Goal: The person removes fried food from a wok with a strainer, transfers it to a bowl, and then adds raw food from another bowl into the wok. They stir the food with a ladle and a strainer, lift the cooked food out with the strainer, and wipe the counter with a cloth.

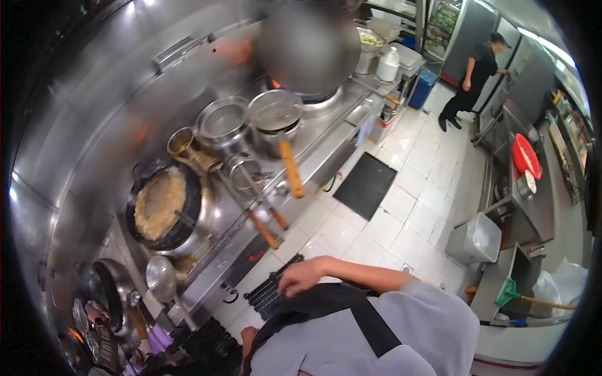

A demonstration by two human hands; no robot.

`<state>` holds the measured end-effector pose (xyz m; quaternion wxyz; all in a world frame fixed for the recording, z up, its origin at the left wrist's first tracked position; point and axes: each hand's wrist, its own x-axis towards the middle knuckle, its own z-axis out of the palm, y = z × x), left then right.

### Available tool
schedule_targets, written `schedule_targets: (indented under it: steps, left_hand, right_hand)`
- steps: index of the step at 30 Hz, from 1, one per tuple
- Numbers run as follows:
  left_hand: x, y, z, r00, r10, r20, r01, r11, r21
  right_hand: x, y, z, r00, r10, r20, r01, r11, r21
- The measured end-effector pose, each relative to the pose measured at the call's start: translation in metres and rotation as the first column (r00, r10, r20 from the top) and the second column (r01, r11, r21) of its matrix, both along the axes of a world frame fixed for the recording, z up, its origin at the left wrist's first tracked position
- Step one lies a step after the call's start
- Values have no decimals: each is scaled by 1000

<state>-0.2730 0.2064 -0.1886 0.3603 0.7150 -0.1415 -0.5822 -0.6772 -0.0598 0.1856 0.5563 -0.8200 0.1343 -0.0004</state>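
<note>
My right hand (pixel 302 276) hangs in front of my dark apron, over the floor by the stove's front edge. Its fingers are loosely bent and apart, with nothing seen in them. Of my left hand (pixel 249 336) only a small part shows beside the apron; its fingers are hidden. On the stove ahead stands a black wok (pixel 194 210) with a yellowish-brown food or batter (pixel 150 213) in it. A perforated skimmer (pixel 161 279) rests at the stove's near side. Wooden-handled ladles (pixel 263 230) lie across the counter, close to my right hand but not touched by it.
Along the stove are a strainer pot (pixel 222 119), a pot with a wooden handle (pixel 290 166) and a large blurred round wok or lid (pixel 310 47). Black mats (pixel 365 186) lie on the tiles. Another person (pixel 470 81) stands at the back. A red basket (pixel 525 156) sits at right.
</note>
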Motion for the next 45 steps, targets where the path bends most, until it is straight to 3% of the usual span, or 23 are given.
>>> schedule_targets:
  steps: [1, 3, 5, 7, 10, 13, 15, 17, 21, 23, 25, 27, 29, 31, 34, 37, 38, 39, 40, 41, 43, 44, 45]
  left_hand:
    - [-22, -9, 2, 987, -157, 42, 154, 985, 84]
    - [-79, -33, 3, 876, -478, 63, 466, 872, 149]
    - [-138, -62, 2, 696, -714, 75, 701, 698, 144]
    - [-196, -96, 9, 580, -812, 56, 806, 583, 101]
    - [-274, -159, 30, 530, -848, -8, 848, 530, 8]
    - [-350, -232, 40, 616, -787, -32, 787, 615, 41]
    - [-398, -285, 47, 614, -788, 46, 772, 611, 177]
    - [-434, -337, 31, 624, -778, 73, 767, 628, 129]
    - [-527, -436, 34, 675, -737, 34, 737, 676, 17]
    - [-578, -490, 52, 633, -774, -2, 774, 633, -17]
    - [-630, -517, 49, 554, -832, -10, 830, 554, -58]
    - [-688, -559, 91, 339, -935, 106, 941, 335, -54]
    - [-739, -605, 92, 83, -940, 332, 985, 27, -171]
    - [-786, -637, 142, 123, -916, 382, 973, 36, -229]
    - [-848, -693, 187, 170, -881, 441, 943, 15, -333]
    - [-904, -749, 215, 244, -833, 497, 934, 63, -353]
    - [-923, -764, 238, 265, -815, 516, 934, 84, -347]
    - [-942, -782, 251, 281, -791, 543, 935, 97, -341]
    - [-961, -797, 259, 299, -769, 565, 935, 117, -335]
    - [-981, -814, 261, 317, -744, 588, 934, 139, -328]
    - [-1020, -842, 257, 374, -696, 613, 922, 206, -328]
    - [-1039, -859, 255, 385, -672, 632, 919, 219, -327]
    - [-1057, -877, 255, 393, -646, 654, 918, 230, -323]
  right_hand:
    - [-50, 8, -30, 984, -76, 163, 90, 992, -83]
    - [-153, 14, -28, 858, -474, -197, 454, 880, -139]
    - [-243, 13, -57, 728, -661, -185, 579, 736, -351]
    - [-301, 8, -18, 607, -764, -219, 699, 644, -312]
    - [-349, -12, 9, 557, -822, -119, 814, 569, -119]
    - [-385, -41, 14, 638, -765, -89, 765, 643, -37]
    - [-411, -68, 12, 691, -718, -85, 717, 695, -45]
    - [-440, -98, 19, 719, -689, -86, 689, 724, -37]
    - [-521, -160, 22, 590, -795, -142, 799, 600, -40]
    - [-572, -186, 3, 459, -870, -180, 781, 492, -385]
    - [-629, -184, -32, 339, -915, -216, 602, 388, -698]
    - [-681, -184, -53, 272, -927, -259, 666, 375, -645]
    - [-723, -177, -64, 177, -920, -348, 800, 341, -494]
    - [-754, -175, -77, 80, -870, -487, 950, 215, -228]
    - [-799, -187, -107, 118, -784, -610, 991, 127, 29]
    - [-853, -250, -145, 217, -862, -459, 955, 90, 283]
    - [-864, -291, -134, 194, -888, -416, 960, 84, 268]
    - [-887, -337, -154, 211, -927, -309, 963, 145, 225]
    - [-905, -392, -162, 193, -953, -234, 979, 201, -13]
    - [-914, -450, -152, 138, -980, -147, 978, 158, -133]
    - [-926, -571, -146, 11, -970, 241, 972, -47, -232]
    - [-922, -619, -87, 46, -990, 130, 965, 11, -264]
    - [-931, -683, -104, 40, -956, 291, 964, -39, -263]
